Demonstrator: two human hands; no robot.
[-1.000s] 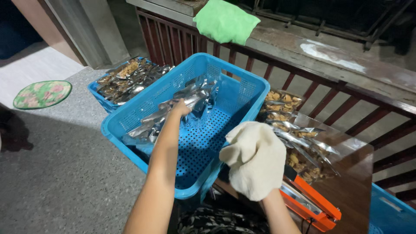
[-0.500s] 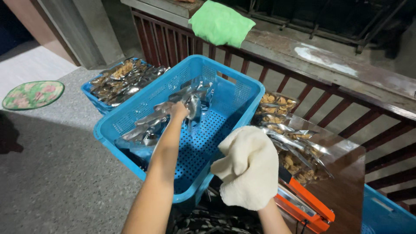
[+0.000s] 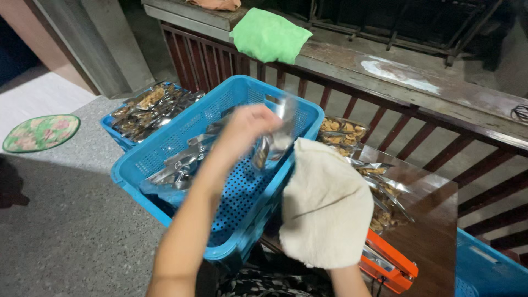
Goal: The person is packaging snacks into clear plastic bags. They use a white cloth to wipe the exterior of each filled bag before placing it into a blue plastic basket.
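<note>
My left hand (image 3: 247,129) is raised over a blue perforated plastic basket (image 3: 159,154) and grips a shiny silver foil pouch (image 3: 278,137) that hangs down from its fingers. More foil pouches (image 3: 181,162) lie along the basket's far-left side. My right hand (image 3: 327,212) is wrapped in a cream cloth and held just right of the basket, close beside the lifted pouch. Whether the cloth touches the pouch I cannot tell.
A wooden table (image 3: 434,231) at right carries a pile of clear snack packets (image 3: 374,176) and an orange sealer (image 3: 393,267). A second blue basket (image 3: 148,110) of filled packets stands behind. A green cloth (image 3: 269,36) lies on the railing ledge. A round floral mat (image 3: 41,132) is on the floor.
My left hand has lifted a foil pouch up out of the basket and drawn it back toward the cloth-covered right hand, which stayed about where it was.
</note>
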